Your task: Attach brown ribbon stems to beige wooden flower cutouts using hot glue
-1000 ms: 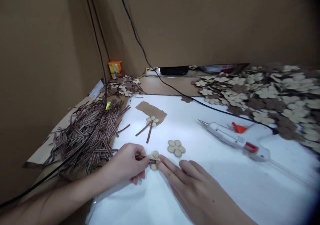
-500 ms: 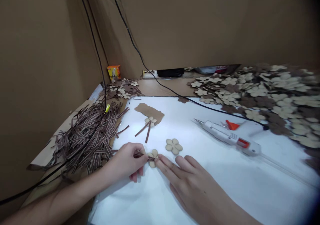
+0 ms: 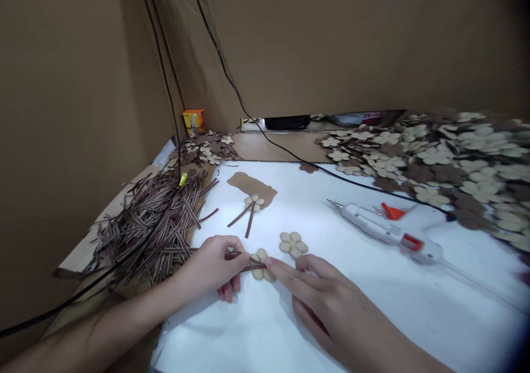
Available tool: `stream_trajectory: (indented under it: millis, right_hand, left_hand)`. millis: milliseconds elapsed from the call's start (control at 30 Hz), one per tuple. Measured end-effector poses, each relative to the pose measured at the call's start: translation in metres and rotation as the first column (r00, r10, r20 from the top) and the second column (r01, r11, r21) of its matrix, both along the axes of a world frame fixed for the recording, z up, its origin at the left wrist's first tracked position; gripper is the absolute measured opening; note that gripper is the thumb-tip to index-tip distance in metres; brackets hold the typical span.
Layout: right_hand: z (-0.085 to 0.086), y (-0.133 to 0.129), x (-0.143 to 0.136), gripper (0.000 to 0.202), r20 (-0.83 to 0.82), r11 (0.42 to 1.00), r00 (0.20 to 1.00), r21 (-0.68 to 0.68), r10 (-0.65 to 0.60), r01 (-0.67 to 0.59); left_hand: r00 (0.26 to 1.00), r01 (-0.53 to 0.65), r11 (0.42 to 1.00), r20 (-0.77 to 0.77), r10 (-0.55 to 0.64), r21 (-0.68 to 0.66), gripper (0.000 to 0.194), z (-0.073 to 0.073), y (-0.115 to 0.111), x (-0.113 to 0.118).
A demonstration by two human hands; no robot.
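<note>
My left hand [image 3: 221, 265] is closed in a pinch on a brown striped ribbon [image 3: 253, 264], which lies across a beige flower cutout [image 3: 260, 274] on the white board. The fingertips of my right hand [image 3: 318, 295] press together on the flower's right side, at the ribbon's end; its thumb is mostly hidden. Just beyond my right fingers lies a second beige flower [image 3: 293, 244] with nothing on it. Farther back, a flower with two ribbon tails [image 3: 254, 202] rests against a torn piece of brown cardboard [image 3: 253, 186].
On the right lies a white glue gun [image 3: 385, 229] with a red trigger. A black cord [image 3: 285, 154] crosses the back. Beige and brown flowers [image 3: 434, 157] are heaped at back right. A ribbon pile [image 3: 144, 229] covers the left, near an orange-yellow box [image 3: 193, 120].
The view has shifted slightly, moving the scene rightward. My right fingers have drawn closer together at the flower's edge, and more of the ribbon shows between my hands.
</note>
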State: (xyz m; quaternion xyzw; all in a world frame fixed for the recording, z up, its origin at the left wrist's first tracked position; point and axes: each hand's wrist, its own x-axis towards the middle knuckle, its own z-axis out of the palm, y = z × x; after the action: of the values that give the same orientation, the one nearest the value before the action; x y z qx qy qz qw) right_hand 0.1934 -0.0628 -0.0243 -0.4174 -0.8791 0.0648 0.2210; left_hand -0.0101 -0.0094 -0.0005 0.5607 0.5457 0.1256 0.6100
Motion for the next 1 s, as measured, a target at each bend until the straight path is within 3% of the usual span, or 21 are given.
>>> stream_trajectory:
  millis: [100, 300, 533, 767, 867, 933, 1000]
  right_hand:
    - [0.004, 0.001, -0.001, 0.044, 0.011, 0.994, 1.000, 0.106, 0.010, -0.011]
    - [0.001, 0.003, -0.003, 0.040, 0.221, 0.937, 0.975, 0.333, 0.028, -0.102]
    - [-0.015, 0.002, -0.003, 0.043, 0.311, 0.931, 0.950, 0.341, 0.019, -0.130]
    - [-0.010, -0.002, -0.007, 0.057, 0.335, 0.937, 0.942, 0.336, -0.029, -0.091]
    - [-0.008, -0.005, -0.011, 0.055, 0.343, 0.926, 0.938, 0.369, -0.053, -0.083]
    - [-0.009, -0.007, -0.014, 0.053, 0.343, 0.930, 0.935, 0.365, -0.087, -0.047]
    - [-0.011, -0.007, -0.015, 0.053, 0.338, 0.932, 0.933, 0.364, -0.124, -0.008]
  left_hand:
    - [1.000, 0.002, 1.000, -0.003, -0.002, -0.010, 0.022, 0.000, 0.001, 0.000]
    - [1.000, -0.007, 1.000, -0.026, 0.006, -0.016, 0.018, 0.002, 0.000, 0.001]
    - [0.998, -0.017, 0.999, -0.063, 0.015, -0.037, 0.020, 0.003, -0.001, 0.001]
    - [0.994, -0.006, 1.000, -0.112, 0.003, -0.028, 0.021, 0.007, 0.004, 0.000]
    - [0.979, 0.049, 0.991, -0.203, -0.023, 0.124, 0.024, 0.011, 0.008, -0.004]
    - [0.956, 0.120, 0.955, -0.291, -0.037, 0.272, 0.029, 0.015, 0.010, -0.007]
    - [0.925, 0.210, 0.923, -0.372, -0.081, 0.322, 0.032, 0.017, 0.012, -0.010]
